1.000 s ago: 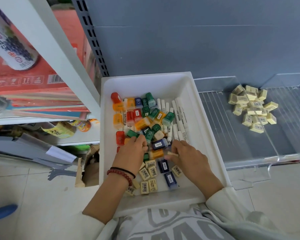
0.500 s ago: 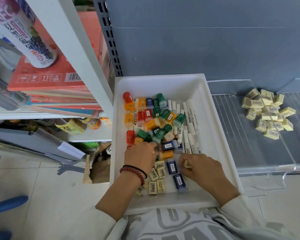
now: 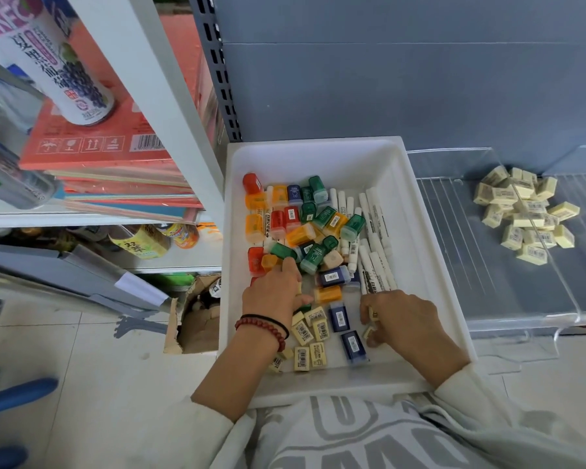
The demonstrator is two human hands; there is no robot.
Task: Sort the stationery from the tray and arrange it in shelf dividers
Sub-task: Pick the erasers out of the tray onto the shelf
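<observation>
- Pale erasers [image 3: 310, 330] lie at the near side of the tray [image 3: 420, 231]; a few are gripped in the curled right hand [image 3: 400, 319].
- The left hand [image 3: 271, 296] is bent among coloured cases [image 3: 295, 231]; whether anything is held cannot be told.
- The rest are best gathered before carriage right to the pile [image 3: 525, 214] in the divider [image 3: 454, 265].
- Barcodes noted on erasers; "NFC" read on far-left can [image 3: 65, 72].

Rectangular plastic tray [image 3: 318, 160]: white
Small plastic boxes [image 3: 300, 234]: red, orange, green, navy
Block erasers [image 3: 521, 220]: pale yellow, seemingly barcoded
Beaded bracelet [image 3: 264, 328]: dark red
</observation>
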